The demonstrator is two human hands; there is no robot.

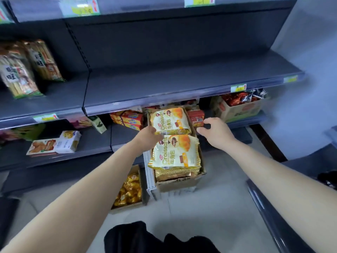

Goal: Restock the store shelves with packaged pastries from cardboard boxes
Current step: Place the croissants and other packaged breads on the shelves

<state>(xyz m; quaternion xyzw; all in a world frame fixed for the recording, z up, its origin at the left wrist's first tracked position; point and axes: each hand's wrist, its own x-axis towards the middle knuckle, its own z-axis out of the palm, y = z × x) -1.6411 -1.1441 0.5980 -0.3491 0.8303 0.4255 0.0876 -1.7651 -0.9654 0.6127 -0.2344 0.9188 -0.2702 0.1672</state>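
Mostly bare grey shelf [164, 84] above hands, tiled floor [209, 210] below. Left hand [148, 136] on croissant pack [176, 152] in cardboard box [175, 186], grip unclear; right hand [216, 132] loose, empty, beside box. Candy carton [127, 209] below-left.

Croissant packs [175, 154] in box [179, 185] below shelf [182, 83]

The croissant packs [175, 154] are printed in cream-white and yellow, and a gold zigzag pattern is shown along the lower edge. They are contained in a plain brown cardboard box [178, 185]. At 7 o'clock of the box, gold-foil wrapped pastries [129, 190] are seen. At 11 o'clock, red-and-orange packs [127, 119] are shelved. The shelves [164, 84] are finished in dark grey, and green-and-yellow price tags [238, 88] are fitted to them.
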